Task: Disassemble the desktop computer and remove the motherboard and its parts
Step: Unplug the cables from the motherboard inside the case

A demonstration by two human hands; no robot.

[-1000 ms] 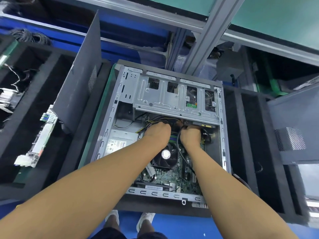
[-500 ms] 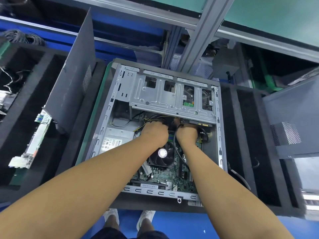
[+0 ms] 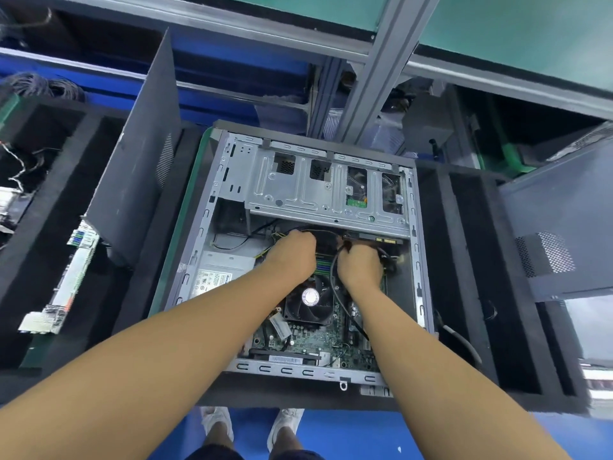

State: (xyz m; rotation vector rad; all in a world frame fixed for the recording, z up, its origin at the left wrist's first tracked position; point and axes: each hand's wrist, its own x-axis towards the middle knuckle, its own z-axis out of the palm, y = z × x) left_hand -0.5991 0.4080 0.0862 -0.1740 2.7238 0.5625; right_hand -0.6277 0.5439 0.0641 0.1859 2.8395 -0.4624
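Note:
The open desktop case [image 3: 418,267] lies flat in a black foam cradle. Inside it sit the green motherboard [image 3: 318,343], a black CPU fan [image 3: 310,302], the grey power supply [image 3: 220,275] and a silver drive cage [image 3: 318,190]. Both my hands reach in just below the drive cage. My left hand [image 3: 292,255] has its fingers curled down among the cables near the memory slots. My right hand [image 3: 360,263] grips a black cable [image 3: 335,287] that loops down over the board. The fingertips of both hands are hidden.
A grey side panel [image 3: 139,154] leans upright left of the case, and another panel [image 3: 560,234] stands at the right. A removed circuit board [image 3: 63,287] lies in the left foam slot. An aluminium post [image 3: 374,68] rises behind the case. My feet show below.
Both hands stay in the same spot under the drive cage; they shift only slightly. The view has drifted a little.

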